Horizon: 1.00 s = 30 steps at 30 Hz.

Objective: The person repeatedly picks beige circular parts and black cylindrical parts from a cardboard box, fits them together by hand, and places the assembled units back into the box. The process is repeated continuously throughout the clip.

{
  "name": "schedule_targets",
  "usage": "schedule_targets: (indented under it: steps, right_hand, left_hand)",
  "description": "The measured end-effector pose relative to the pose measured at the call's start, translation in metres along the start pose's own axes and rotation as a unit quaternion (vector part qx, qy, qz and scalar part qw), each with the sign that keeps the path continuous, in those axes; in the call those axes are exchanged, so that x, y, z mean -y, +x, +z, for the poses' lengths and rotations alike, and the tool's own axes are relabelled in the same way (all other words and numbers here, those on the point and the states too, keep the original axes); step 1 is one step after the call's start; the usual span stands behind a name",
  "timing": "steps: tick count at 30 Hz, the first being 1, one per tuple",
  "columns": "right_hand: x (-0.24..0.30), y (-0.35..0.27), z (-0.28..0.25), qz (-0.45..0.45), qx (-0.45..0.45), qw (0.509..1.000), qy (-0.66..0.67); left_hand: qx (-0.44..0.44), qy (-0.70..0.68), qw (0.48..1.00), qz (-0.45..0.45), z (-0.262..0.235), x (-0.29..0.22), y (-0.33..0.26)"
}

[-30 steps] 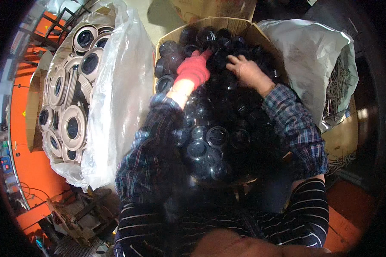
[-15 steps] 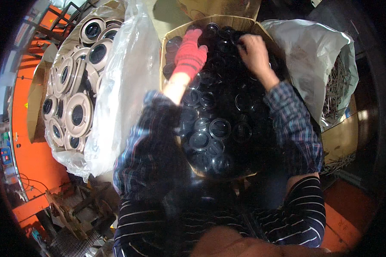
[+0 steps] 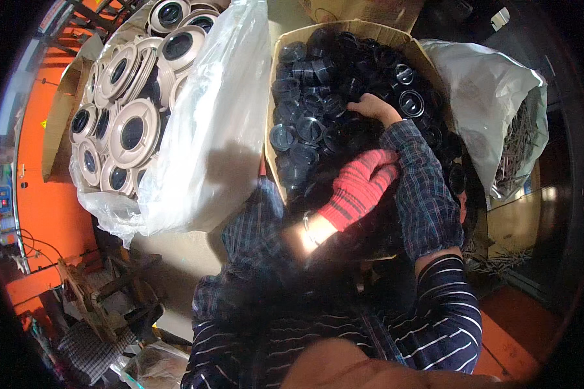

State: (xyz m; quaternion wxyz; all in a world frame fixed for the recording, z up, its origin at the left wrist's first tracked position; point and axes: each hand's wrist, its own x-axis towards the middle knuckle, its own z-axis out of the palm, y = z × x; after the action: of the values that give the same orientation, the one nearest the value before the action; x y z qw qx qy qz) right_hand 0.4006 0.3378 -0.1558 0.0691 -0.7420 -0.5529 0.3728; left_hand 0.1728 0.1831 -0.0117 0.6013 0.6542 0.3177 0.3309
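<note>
My left hand (image 3: 362,186), in a red glove with dark stripes, reaches across to my right forearm. Its thumb and fingers come together at the plaid right sleeve (image 3: 416,175), apparently pinching the cloth; the fingertips are partly hidden. Farther off, my bare right hand (image 3: 375,108) is over the heap of black round plastic caps (image 3: 310,129), some with clear rims. Its fingers are curled down among the dark caps, and whatever they hold cannot be made out. A cardboard box (image 3: 275,71) contains the caps.
To the left, a plastic-lined box (image 3: 60,133) is full of beige flanged rings (image 3: 131,133) with dark centres, its clear liner (image 3: 207,123) draped over the side. At right stands a white bag (image 3: 477,91) of thin metal rods (image 3: 516,142). Orange panels (image 3: 52,168) flank the left side.
My left hand has left the far caps and come nearer and rightward to my right sleeve. My right hand has drawn back slightly. The view has shifted, putting the boxes farther right.
</note>
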Motion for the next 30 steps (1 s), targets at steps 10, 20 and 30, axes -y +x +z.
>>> schedule_targets:
  steps: [10, 20, 30]
  right_hand:
    - [0.029, -0.194, -0.046, -0.214, -0.144, 0.962, -0.085]
    - [0.039, -0.249, -0.078, -0.124, 0.041, 0.979, 0.160]
    - [0.015, -0.036, 0.026, -0.198, -0.031, 0.941, -0.272]
  left_hand:
    - [-0.078, 0.244, 0.966, 0.035, -0.035, 0.005, -0.004]
    - [0.184, 0.492, 0.843, 0.119, -0.037, 0.016, -0.004]
    - [0.072, 0.469, 0.865, 0.163, -0.060, -0.003, -0.012]
